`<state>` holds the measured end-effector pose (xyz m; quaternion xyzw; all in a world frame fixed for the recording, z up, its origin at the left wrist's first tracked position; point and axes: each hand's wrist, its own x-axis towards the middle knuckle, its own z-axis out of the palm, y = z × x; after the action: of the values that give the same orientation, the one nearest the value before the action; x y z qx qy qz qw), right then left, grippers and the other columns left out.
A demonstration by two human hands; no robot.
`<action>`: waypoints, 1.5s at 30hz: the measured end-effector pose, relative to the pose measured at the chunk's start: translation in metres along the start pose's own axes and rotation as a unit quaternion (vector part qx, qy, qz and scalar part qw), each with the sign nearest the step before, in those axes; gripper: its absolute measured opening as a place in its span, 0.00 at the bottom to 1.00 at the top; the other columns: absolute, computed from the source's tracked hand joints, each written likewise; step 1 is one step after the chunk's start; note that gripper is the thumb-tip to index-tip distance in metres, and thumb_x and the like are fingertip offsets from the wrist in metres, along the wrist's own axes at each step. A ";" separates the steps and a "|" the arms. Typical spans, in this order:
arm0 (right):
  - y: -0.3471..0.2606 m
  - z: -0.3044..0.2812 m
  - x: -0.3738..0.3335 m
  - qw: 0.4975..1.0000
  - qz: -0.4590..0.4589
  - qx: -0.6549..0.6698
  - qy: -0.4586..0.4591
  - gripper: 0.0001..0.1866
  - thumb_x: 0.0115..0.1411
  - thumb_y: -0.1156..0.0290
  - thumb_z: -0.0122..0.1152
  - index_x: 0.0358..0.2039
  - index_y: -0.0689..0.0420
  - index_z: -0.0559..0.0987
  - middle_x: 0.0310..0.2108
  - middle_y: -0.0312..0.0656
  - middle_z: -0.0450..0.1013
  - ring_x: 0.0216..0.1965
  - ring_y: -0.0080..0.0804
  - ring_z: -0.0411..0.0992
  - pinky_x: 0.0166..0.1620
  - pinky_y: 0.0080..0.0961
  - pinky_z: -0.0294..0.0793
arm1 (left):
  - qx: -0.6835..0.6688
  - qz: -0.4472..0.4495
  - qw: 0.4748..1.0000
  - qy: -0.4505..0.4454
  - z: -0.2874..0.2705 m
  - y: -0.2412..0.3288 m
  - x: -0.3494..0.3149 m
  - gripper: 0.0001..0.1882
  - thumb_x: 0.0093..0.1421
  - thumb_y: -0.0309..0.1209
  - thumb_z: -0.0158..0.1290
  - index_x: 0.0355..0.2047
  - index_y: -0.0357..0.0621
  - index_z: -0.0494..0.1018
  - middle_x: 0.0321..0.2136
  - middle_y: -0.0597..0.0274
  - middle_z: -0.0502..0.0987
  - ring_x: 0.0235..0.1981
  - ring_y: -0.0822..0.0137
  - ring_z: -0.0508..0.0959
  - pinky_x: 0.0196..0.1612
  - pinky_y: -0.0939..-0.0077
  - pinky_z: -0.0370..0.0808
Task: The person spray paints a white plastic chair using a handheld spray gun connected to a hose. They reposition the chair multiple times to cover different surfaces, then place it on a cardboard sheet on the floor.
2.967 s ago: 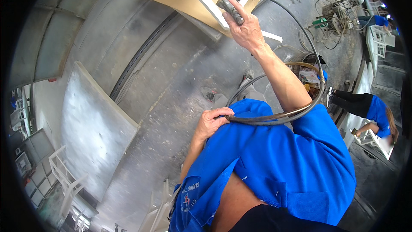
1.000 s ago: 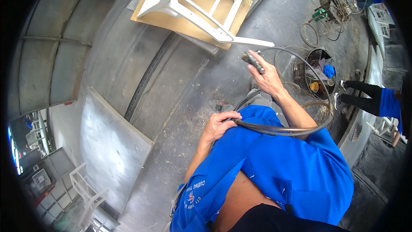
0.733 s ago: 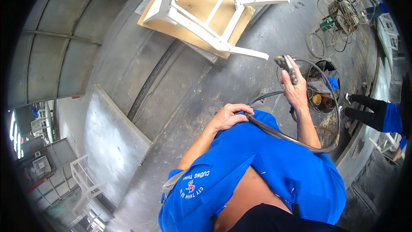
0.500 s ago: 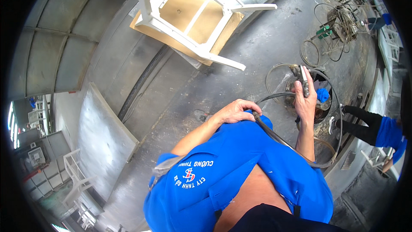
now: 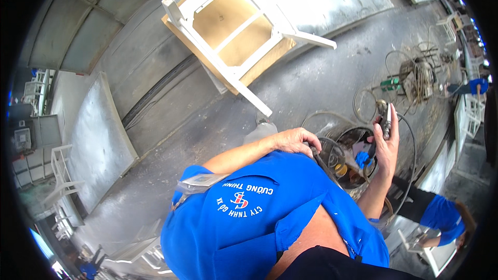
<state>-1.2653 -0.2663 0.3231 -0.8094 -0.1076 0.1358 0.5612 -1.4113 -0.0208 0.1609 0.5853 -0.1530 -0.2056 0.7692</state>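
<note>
My right hand (image 5: 388,148) is raised at the right, wrapped round a spray gun (image 5: 384,115). Hoses loop down beside that forearm. Near my waist, my left hand (image 5: 295,140) is closed on a dark hose (image 5: 322,165), its fingers curled round the end that shows. A white chair frame (image 5: 226,72) stands ahead with its legs spread, over a brown cardboard sheet (image 5: 220,13). Both hands are apart from the chair.
A round bin (image 5: 350,140) with a blue crumpled cloth (image 5: 362,159) stands below my right hand. Tangled hoses and equipment (image 5: 417,80) lie farther right. A person in blue (image 5: 441,220) bends at the lower right. A metal panel (image 5: 101,140) leans at the left.
My right hand has moved right and slightly down with the spray gun. My left hand keeps hold of the hose. The view has turned, and more of the bin shows.
</note>
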 end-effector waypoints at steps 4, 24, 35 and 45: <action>-0.030 -0.028 0.046 0.999 -0.029 -0.010 -0.038 0.43 0.63 0.70 0.71 0.75 0.48 0.59 0.48 0.36 0.72 0.36 0.20 0.70 0.35 0.17 0.73 | 0.030 0.020 0.999 -0.030 -0.034 0.003 0.042 0.18 0.60 0.30 0.64 0.50 0.43 0.81 0.45 0.62 0.84 0.50 0.68 0.80 0.55 0.69 0.74; 0.070 -0.058 0.439 0.936 0.094 -0.231 -0.249 0.49 0.59 0.54 0.75 0.75 0.44 0.58 0.56 0.61 0.67 0.43 0.38 0.73 0.35 0.33 0.82 | 0.115 0.092 0.979 -0.141 -0.089 0.142 0.367 0.25 0.67 0.50 0.57 0.54 0.43 0.80 0.46 0.50 0.84 0.48 0.57 0.83 0.51 0.60 0.79; -0.018 -0.046 0.587 0.894 -0.048 -0.267 -0.356 0.41 0.64 0.50 0.69 0.73 0.47 0.64 0.61 0.54 0.72 0.58 0.41 0.73 0.51 0.37 0.77 | 0.019 0.146 0.984 -0.103 -0.125 0.167 0.437 0.22 0.69 0.42 0.57 0.57 0.42 0.79 0.48 0.54 0.85 0.46 0.64 0.84 0.49 0.67 0.78; -0.131 0.063 0.612 0.853 -0.254 -0.071 -0.451 0.36 0.64 0.51 0.69 0.68 0.53 0.71 0.58 0.48 0.75 0.58 0.38 0.73 0.55 0.34 0.78 | 0.259 0.067 0.837 0.478 -0.199 0.180 0.275 0.16 0.62 0.34 0.62 0.49 0.43 0.82 0.45 0.52 0.83 0.50 0.52 0.81 0.53 0.62 0.77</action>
<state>-0.7142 0.0346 0.3640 -0.6415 -0.5596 0.3308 0.4073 -1.0527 0.0511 0.2800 0.7769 0.1476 0.1987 0.5789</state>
